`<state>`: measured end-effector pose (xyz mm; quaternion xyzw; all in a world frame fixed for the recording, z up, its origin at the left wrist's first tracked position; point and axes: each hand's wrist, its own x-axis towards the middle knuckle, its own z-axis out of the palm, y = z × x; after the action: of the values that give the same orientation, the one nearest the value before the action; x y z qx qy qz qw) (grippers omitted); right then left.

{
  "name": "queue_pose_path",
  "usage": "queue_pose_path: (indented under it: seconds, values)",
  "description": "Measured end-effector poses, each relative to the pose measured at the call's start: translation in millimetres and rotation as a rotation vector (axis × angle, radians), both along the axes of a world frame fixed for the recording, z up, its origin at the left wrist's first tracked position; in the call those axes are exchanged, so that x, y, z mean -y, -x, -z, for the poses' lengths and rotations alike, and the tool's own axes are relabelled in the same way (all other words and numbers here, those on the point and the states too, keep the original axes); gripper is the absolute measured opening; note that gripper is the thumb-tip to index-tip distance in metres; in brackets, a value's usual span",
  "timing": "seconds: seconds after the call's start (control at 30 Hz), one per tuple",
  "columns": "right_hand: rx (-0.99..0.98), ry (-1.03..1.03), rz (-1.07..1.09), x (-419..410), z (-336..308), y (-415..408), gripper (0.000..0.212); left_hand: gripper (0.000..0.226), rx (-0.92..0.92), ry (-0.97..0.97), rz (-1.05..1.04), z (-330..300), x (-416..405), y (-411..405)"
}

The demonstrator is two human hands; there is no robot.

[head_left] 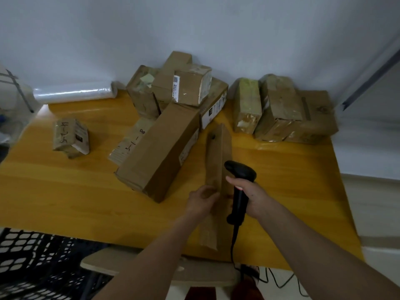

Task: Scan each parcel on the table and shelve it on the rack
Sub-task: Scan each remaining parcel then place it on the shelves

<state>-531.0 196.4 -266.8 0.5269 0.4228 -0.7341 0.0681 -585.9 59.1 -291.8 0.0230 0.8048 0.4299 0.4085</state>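
- While the left hand (202, 199) curls its fingers round the long brown parcel (217, 161), it lies on the worktop (65, 191), near edge, right of centre.
- Right hand (249, 195) wraps its fingers round the black scanner (239, 185), just beside the parcel.

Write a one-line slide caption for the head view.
Left hand grips a long brown parcel while the right hand holds a black scanner over the yellow table.
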Motion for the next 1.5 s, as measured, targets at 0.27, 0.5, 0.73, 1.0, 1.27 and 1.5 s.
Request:
queue_pose_path:
  seconds: [0.27, 0.5, 0.73, 1.0, 1.27, 1.5]
  values:
    - [-0.031, 0.046, 0.010, -8, 8, -21, 0.068, 0.097, 0.328, 0.093, -0.213, 6, -1, -1]
    - [-0.138, 0.078, 0.064, -19, 7, -36, 0.056, 0.080, 0.256, 0.074, -0.207, 7, -24, -13]
    - [-0.076, -0.175, -0.133, -30, -4, -41, 0.039, 0.049, -0.029, 0.224, -0.032, 9, -34, -13]
    - [-0.142, -0.062, -0.184, -29, -10, -41, 0.034, 0.050, -0.255, 0.355, 0.093, 13, -38, -28]
    - [-0.195, 0.002, -0.136, -37, -9, -53, 0.037, 0.049, 0.005, 0.036, 0.012, 10, -40, -36]
    - [-0.168, -0.122, -0.140, -43, -19, -56, 0.027, 0.095, 0.080, 0.008, -0.205, -7, -47, -31]
